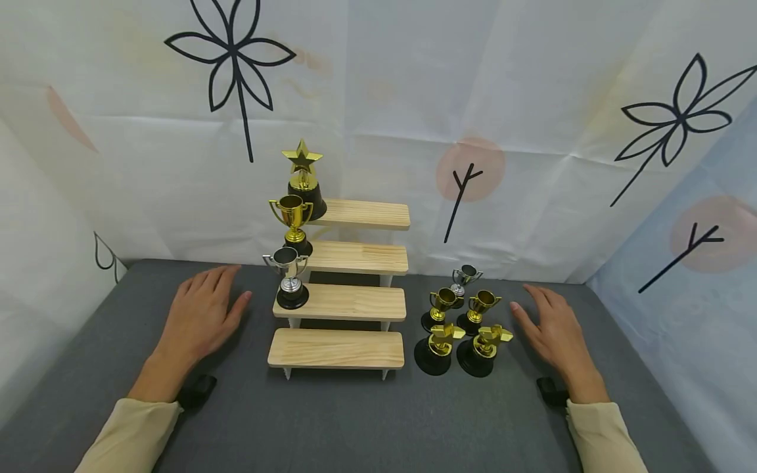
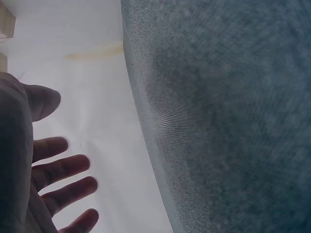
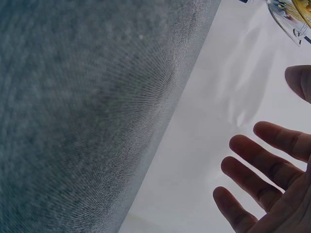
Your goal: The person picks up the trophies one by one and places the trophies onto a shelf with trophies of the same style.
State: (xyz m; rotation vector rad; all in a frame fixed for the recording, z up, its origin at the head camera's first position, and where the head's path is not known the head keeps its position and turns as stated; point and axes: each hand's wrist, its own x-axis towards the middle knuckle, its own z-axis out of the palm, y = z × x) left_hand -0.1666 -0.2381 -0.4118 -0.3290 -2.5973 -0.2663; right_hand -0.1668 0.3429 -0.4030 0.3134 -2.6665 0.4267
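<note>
My left hand (image 1: pixel 198 320) lies to the left of a stepped wooden stand, fingers relaxed and holding nothing. On the other side, my right hand (image 1: pixel 551 328) rests beside a group of trophies, its fingers (image 3: pixel 265 177) spread and bare. The stand's left ends carry a gold star trophy (image 1: pixel 303 172) on the top step, a gold cup trophy (image 1: pixel 292 213) below it, and a silver cup trophy (image 1: pixel 288 270) on the third step down. Right of the stand are another silver cup (image 1: pixel 466 276), two gold cups (image 1: pixel 481 302) and two gold star trophies (image 1: pixel 486 341), all on black bases.
The lowest wooden step (image 1: pixel 336 348) bears nothing. A dark grey cloth (image 1: pixel 355 427) covers the table. Behind it hangs a white curtain (image 1: pixel 384 164) with printed flowers and trees, and pale fabric closes both sides. Each wrist wears a small black camera.
</note>
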